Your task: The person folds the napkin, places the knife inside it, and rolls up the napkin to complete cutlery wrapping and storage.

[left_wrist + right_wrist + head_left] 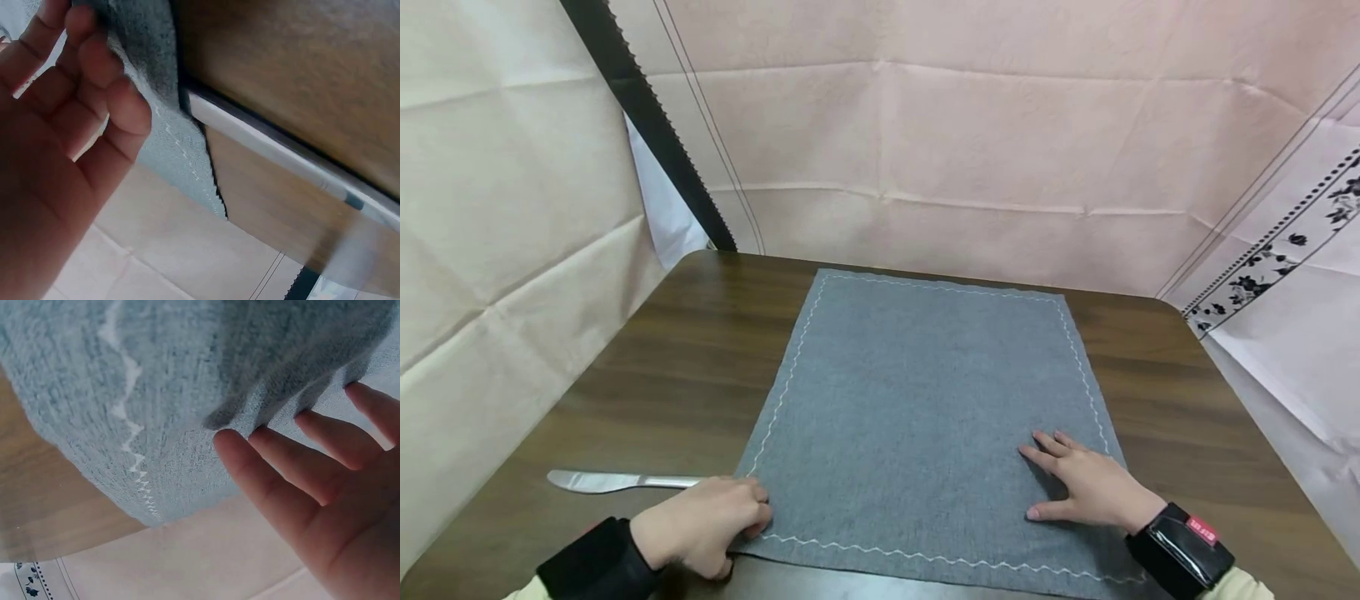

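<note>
A grey-blue cloth [917,400] with a white zigzag stitch along its edges lies flat over most of the table's middle. My left hand [703,521] holds its near left corner with curled fingers; in the left wrist view the cloth's edge [150,56] rises beside the fingertips. A silver table knife [598,482] lies left of the cloth, blade pointing left, its handle end hidden behind the left hand. On the near right part of the cloth, my right hand [1086,483] rests with fingers spread; the right wrist view shows its fingertips [228,440] touching the fabric.
The brown wooden table [677,392] has rounded far corners. Pale creased sheets [970,150] hang behind it and at both sides. A black strip [655,125] runs down the back left, and a floral band [1262,267] crosses the right sheet.
</note>
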`<state>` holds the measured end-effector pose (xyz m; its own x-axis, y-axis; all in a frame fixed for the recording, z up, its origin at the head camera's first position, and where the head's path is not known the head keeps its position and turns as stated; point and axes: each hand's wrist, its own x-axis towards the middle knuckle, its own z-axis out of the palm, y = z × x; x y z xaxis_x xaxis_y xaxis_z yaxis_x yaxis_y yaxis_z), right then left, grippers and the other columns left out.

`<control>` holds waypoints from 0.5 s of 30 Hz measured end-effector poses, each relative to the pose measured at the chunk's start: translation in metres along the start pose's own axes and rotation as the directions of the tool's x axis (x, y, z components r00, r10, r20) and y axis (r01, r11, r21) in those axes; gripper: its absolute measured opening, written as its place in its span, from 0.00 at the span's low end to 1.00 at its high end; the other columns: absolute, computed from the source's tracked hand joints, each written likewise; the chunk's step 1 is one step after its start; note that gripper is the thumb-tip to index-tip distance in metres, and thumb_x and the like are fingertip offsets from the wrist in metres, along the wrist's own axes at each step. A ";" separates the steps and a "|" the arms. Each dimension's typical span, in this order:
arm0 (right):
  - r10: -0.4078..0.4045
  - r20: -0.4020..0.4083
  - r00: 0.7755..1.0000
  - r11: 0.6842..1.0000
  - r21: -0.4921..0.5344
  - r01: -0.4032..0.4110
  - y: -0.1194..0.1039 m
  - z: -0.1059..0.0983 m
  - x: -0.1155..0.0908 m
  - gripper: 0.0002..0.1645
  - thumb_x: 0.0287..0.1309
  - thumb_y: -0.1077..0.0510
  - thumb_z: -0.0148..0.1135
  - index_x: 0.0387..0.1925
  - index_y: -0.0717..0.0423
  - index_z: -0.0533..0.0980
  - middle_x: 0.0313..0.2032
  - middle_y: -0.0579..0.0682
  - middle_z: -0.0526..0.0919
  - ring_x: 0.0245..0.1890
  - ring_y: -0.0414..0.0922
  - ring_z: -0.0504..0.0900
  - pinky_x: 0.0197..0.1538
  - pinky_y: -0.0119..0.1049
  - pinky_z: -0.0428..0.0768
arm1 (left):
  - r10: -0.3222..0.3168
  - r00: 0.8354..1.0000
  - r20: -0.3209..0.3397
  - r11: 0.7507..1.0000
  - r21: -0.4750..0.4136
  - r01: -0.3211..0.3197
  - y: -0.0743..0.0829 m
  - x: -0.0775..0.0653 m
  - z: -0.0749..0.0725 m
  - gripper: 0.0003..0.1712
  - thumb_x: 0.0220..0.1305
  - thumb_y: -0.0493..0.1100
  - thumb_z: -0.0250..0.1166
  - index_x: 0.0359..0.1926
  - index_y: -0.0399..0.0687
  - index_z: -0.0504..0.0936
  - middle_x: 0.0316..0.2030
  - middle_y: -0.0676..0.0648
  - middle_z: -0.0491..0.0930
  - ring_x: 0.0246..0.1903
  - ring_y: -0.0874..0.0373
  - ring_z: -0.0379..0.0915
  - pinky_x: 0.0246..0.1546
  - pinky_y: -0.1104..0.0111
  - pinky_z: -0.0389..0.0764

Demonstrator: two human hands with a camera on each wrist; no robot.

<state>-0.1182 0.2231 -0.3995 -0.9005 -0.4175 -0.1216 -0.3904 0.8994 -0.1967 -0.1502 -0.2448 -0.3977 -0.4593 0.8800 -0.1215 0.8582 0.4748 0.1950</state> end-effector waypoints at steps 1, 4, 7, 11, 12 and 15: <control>0.005 0.005 1.000 1.000 -0.002 -0.005 0.000 0.000 0.001 0.52 0.40 0.25 0.56 0.58 0.57 0.70 0.59 0.66 0.66 0.56 0.68 0.64 0.45 0.60 0.70 | 0.003 1.000 -0.016 1.000 0.009 -0.003 0.000 0.000 0.001 0.20 0.28 0.33 0.69 0.17 0.57 0.66 0.20 0.63 0.58 0.20 0.68 0.53 0.20 0.74 0.58; 0.016 0.013 1.000 1.000 -0.014 -0.016 -0.001 -0.001 0.002 0.52 0.40 0.24 0.55 0.58 0.56 0.70 0.59 0.66 0.66 0.56 0.67 0.65 0.45 0.60 0.69 | 0.023 0.998 -0.064 0.999 0.044 -0.021 -0.002 0.001 0.001 0.19 0.28 0.29 0.62 0.14 0.55 0.64 0.17 0.62 0.57 0.17 0.68 0.51 0.19 0.74 0.57; 0.022 -0.012 1.000 0.999 -0.028 -0.022 -0.004 -0.003 0.003 0.49 0.41 0.25 0.56 0.56 0.58 0.72 0.56 0.65 0.69 0.54 0.65 0.68 0.45 0.58 0.70 | 0.045 0.992 -0.121 0.997 0.074 -0.036 -0.005 0.003 -0.002 0.18 0.31 0.30 0.60 0.13 0.55 0.62 0.15 0.61 0.56 0.16 0.68 0.46 0.19 0.73 0.56; -0.016 -0.099 0.995 0.999 -0.039 0.013 -0.012 -0.006 0.013 0.38 0.49 0.34 0.59 0.50 0.60 0.76 0.48 0.60 0.77 0.49 0.57 0.75 0.44 0.51 0.73 | 0.060 0.980 -0.192 0.993 0.108 -0.040 -0.008 0.012 -0.014 0.14 0.40 0.31 0.58 0.17 0.53 0.64 0.14 0.61 0.56 0.15 0.69 0.48 0.19 0.71 0.59; -0.038 -0.118 0.992 0.999 -0.035 0.034 -0.015 -0.007 0.018 0.34 0.51 0.37 0.59 0.48 0.60 0.77 0.46 0.57 0.79 0.47 0.54 0.77 0.44 0.49 0.74 | 0.068 0.975 -0.211 0.992 0.121 -0.043 -0.009 0.016 -0.018 0.13 0.43 0.31 0.58 0.19 0.53 0.65 0.14 0.60 0.57 0.15 0.69 0.51 0.19 0.71 0.60; -0.130 -0.135 0.982 0.990 0.032 0.135 -0.031 -0.011 0.037 0.26 0.55 0.43 0.59 0.45 0.61 0.78 0.40 0.52 0.82 0.42 0.47 0.79 0.42 0.43 0.76 | 0.123 0.955 -0.271 0.982 0.174 -0.077 -0.010 0.029 -0.025 0.12 0.48 0.29 0.58 0.24 0.51 0.69 0.16 0.59 0.61 0.17 0.67 0.56 0.21 0.73 0.62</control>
<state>-0.1414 0.1815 -0.3874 -0.8596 -0.5095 0.0376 -0.5025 0.8300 -0.2422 -0.1781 -0.2237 -0.3789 -0.3948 0.9025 0.1721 0.9179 0.3955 0.0319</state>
